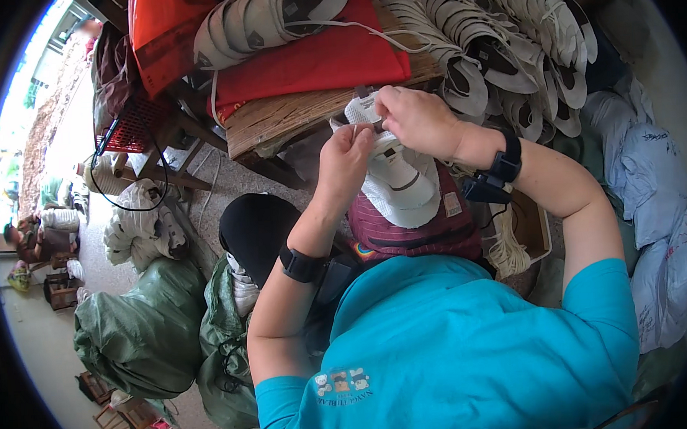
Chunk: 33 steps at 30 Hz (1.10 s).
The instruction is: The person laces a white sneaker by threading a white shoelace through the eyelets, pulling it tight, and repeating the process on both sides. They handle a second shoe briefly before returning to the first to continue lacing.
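Observation:
A white knitted shoe upper (pixel 404 189) lies over my lap on maroon striped cloth (pixel 375 228), its far end up by the table edge. My left hand (pixel 345 157) is closed in a pinch at the upper's left side; what sits between its fingertips is too small to make out, though a thin white strand shows beside them. At the far end, my right hand (pixel 418 121) pinches the upper's edge, with thumb and forefinger together. Both hands are close to each other, and the fingers cover part of the upper.
Ahead stands a wooden table (pixel 278 121) with red cloth (pixel 306 70) and a row of nested shoe uppers (pixel 266 22). More stacked uppers (pixel 497 50) hang at the right. Green sacks (pixel 145 330) lie left, pale bags (pixel 653 193) right. Beside my lap is a bundle of cream laces (pixel 507 249).

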Each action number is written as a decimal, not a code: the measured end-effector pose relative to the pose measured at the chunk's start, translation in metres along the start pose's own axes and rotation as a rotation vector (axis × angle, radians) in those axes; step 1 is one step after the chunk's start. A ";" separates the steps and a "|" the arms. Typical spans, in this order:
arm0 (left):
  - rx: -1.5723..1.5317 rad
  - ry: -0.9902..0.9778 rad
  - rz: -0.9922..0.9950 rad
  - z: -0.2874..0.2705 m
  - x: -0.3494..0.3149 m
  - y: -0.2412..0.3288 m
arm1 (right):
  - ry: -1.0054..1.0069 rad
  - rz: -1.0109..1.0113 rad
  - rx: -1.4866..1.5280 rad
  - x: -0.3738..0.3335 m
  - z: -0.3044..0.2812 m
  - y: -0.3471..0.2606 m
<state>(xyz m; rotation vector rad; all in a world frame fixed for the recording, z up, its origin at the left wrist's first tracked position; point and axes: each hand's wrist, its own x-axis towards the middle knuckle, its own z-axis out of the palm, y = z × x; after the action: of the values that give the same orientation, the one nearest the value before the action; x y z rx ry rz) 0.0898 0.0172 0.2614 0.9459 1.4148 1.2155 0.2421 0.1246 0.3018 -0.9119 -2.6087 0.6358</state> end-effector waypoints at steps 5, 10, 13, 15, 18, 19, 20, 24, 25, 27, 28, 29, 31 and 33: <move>0.387 0.187 0.180 0.007 0.002 -0.003 | -0.038 -0.137 -0.008 0.002 0.000 0.002; 0.698 0.239 0.175 0.016 0.000 0.017 | -0.134 -0.119 -0.012 0.008 -0.015 0.000; 0.755 0.241 0.281 0.009 0.003 0.016 | -0.064 -0.215 0.012 0.009 -0.018 0.003; 0.685 0.289 0.458 0.002 0.002 0.005 | -0.034 -0.289 0.002 0.008 -0.016 0.005; 0.439 0.302 0.233 -0.006 -0.005 0.011 | -0.074 -0.306 -0.079 0.007 -0.011 0.002; 0.266 0.285 0.238 -0.008 -0.006 0.007 | -0.091 -0.283 -0.127 0.008 -0.009 -0.002; 0.046 0.282 0.231 -0.009 -0.006 0.004 | -0.109 -0.260 -0.175 0.009 -0.007 -0.006; -0.662 0.200 0.140 -0.026 -0.006 0.001 | -0.188 -0.295 -0.378 0.021 -0.001 -0.015; -0.671 0.203 0.171 -0.030 -0.006 -0.002 | -0.243 -0.294 -0.462 0.025 0.003 -0.021; -0.666 0.175 0.225 -0.033 -0.009 -0.005 | -0.334 -0.287 -0.545 0.033 0.006 -0.029; -0.651 0.181 0.238 -0.032 -0.010 -0.005 | -0.370 -0.280 -0.543 0.037 0.006 -0.033; -0.636 0.187 0.250 -0.029 -0.011 -0.007 | -0.405 -0.272 -0.541 0.040 0.005 -0.035; -0.611 0.150 0.294 -0.027 -0.011 -0.009 | -0.404 -0.172 0.015 0.049 -0.004 -0.027; -0.593 0.165 0.285 -0.024 -0.017 -0.008 | -0.368 0.051 0.546 0.058 -0.009 -0.022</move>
<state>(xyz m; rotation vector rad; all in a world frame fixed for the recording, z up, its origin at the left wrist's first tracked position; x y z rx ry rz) 0.0697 -0.0052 0.2570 0.6481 0.9597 1.8294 0.1912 0.1495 0.3283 -0.7343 -2.4835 1.5577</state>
